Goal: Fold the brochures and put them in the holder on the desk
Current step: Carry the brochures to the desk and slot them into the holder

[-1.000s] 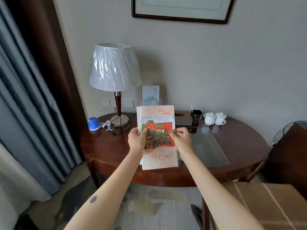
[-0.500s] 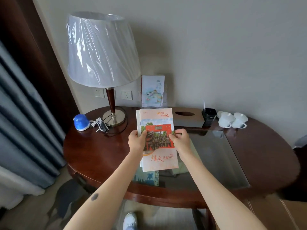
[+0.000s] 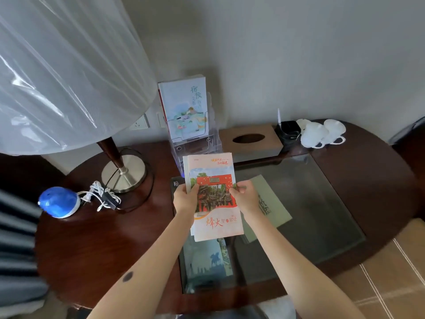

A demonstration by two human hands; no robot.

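Folded brochures (image 3: pixel 215 199) now closer to holder (image 3: pixel 197 146) than half second ago, top edge just in front of its clear pocket. Grip: left hand (image 3: pixel 185 199) pinches left edge, right hand (image 3: pixel 246 199) pinches right edge, thumbs on cover. Held above desk (image 3: pixel 103 238). Pale blue booklet (image 3: pixel 184 107) stands in holder's rear pocket.

Found left hand (image 3: pixel 185 200) and right hand (image 3: pixel 245 200) pinching opposite side edges of red-and-white brochure (image 3: pixel 217 223), held above worktop (image 3: pixel 103 238). Noted clear holder (image 3: pixel 197 147) just behind, against wall (image 3: pixel 299 54), with pale blue brochure (image 3: pixel 185 107) upright inside. Noted blue brochure (image 3: pixel 207 261) and green brochure (image 3: pixel 274 203) flat on glass (image 3: pixel 322 226) beneath.
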